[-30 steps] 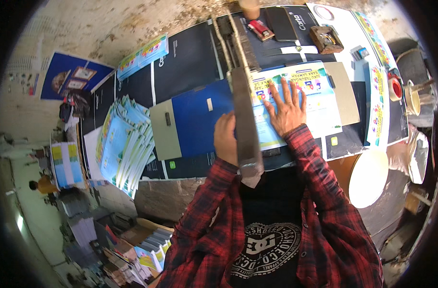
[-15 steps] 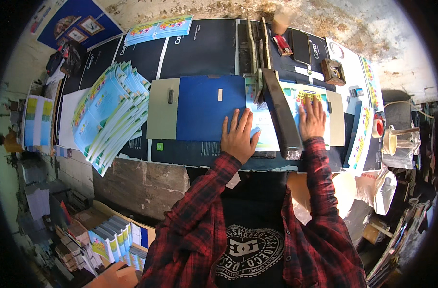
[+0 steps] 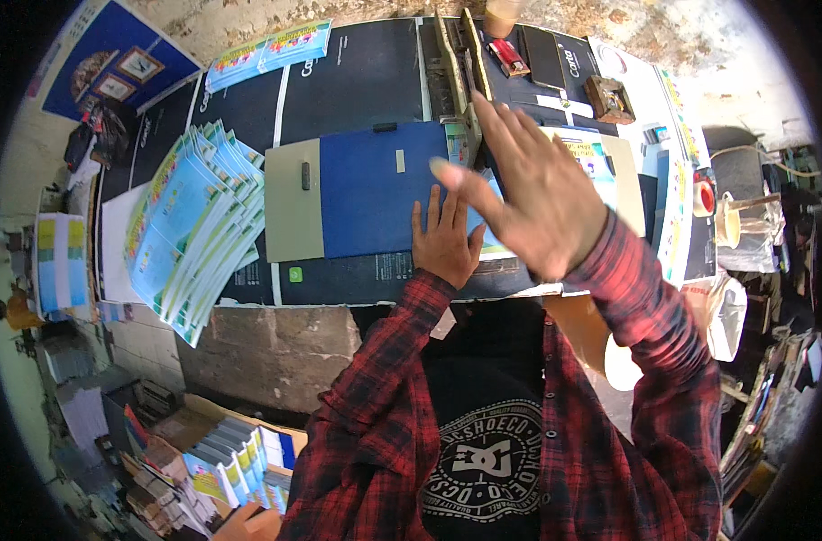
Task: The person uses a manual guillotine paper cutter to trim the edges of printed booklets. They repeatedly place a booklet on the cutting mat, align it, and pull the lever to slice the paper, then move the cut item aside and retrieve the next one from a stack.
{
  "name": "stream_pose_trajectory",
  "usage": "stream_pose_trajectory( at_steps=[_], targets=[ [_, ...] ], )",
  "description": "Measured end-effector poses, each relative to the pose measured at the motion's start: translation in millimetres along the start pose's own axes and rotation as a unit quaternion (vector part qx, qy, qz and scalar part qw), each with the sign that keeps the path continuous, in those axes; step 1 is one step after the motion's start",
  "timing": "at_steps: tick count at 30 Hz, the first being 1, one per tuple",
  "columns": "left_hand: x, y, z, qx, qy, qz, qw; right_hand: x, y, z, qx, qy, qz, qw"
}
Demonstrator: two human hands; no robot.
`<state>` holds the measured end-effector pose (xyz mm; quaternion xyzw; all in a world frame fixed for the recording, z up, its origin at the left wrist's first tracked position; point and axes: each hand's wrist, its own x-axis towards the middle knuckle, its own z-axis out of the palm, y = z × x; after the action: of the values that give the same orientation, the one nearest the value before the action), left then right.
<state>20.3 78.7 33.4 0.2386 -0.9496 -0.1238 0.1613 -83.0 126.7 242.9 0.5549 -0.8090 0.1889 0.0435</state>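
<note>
My left hand [image 3: 445,243] lies flat with fingers spread, across the near right corner of a blue board [image 3: 366,194] and the printed sheet next to it. Raised above the table, my right hand [image 3: 537,194] is open, its fingers stretched and thumb apart, slightly blurred. It covers most of the long dark lever of a bench tool and the middle of the colourful printed sheet [image 3: 589,153] under it. The tool's rails [image 3: 460,68] run to the back of the table. A grey-green board [image 3: 293,203] with a small dark block borders the blue one on the left.
Fanned printed booklets [image 3: 190,225] lie at the left, and another printed stack [image 3: 271,56] at the back. A cup [image 3: 501,16], a red box [image 3: 508,56], a wooden block [image 3: 609,99] and a tape roll [image 3: 703,197] are on the right. A box of booklets [image 3: 239,460] stands below left.
My right hand has lifted off the printed sheet and moved left over the tool's lever. My left hand stays flat in about the same place. The whole view has shifted slightly.
</note>
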Motion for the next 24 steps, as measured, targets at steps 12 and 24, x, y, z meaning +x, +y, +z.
stream_pose_trajectory(
  at_steps=[12, 24],
  targets=[
    [-1, -3, 1, -0.025, 0.02, 0.012, 0.999, -53, 5, 52, 0.114, 0.004, 0.012, 0.993],
    [18, 11, -14, 0.001, 0.025, 0.023, 0.999, -131, 247, 92, -0.009, 0.071, 0.317, 0.946]
  ],
)
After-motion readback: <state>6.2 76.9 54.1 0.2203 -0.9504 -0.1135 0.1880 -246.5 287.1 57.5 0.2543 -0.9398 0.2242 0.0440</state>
